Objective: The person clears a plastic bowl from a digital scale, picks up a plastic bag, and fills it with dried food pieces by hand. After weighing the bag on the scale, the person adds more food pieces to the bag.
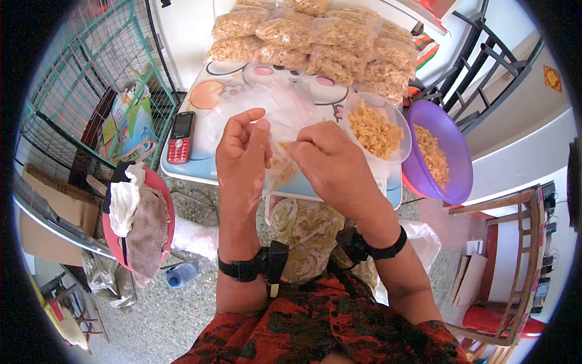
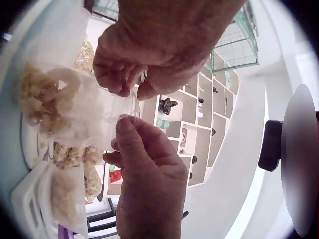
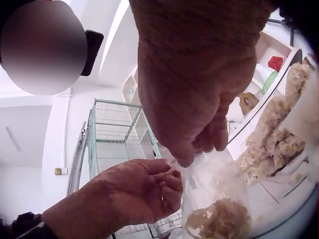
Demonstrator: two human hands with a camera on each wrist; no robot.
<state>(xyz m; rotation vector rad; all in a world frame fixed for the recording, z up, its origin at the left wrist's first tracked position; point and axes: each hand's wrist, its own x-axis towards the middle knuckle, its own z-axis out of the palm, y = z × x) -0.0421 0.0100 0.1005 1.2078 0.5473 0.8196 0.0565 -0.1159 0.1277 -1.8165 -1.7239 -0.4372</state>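
Both hands meet at the mouth of a clear plastic bag (image 2: pixel 94 107) over the front of the small table (image 1: pixel 203 165). Yellowish dry flakes (image 3: pixel 222 219) fill its lower part. My left hand (image 1: pixel 239 145) has curled fingers, with thumb and forefinger at the bag's upper edge. My right hand (image 1: pixel 330 164) pinches that edge between thumb and fingers from the other side. To the right of it stands a clear tub (image 1: pixel 371 156) of the same flakes. Thin empty plastic bags (image 1: pixel 267 104) lie spread behind the hands.
Filled bags (image 1: pixel 284 33) are piled along the table's back. A purple basin (image 1: pixel 459 164) with flakes sits beyond the right edge. At the left edge lies a red phone (image 1: pixel 180 139). A red basin (image 1: pixel 170 212) with cloths and a wire cage (image 1: pixel 66 79) stand left.
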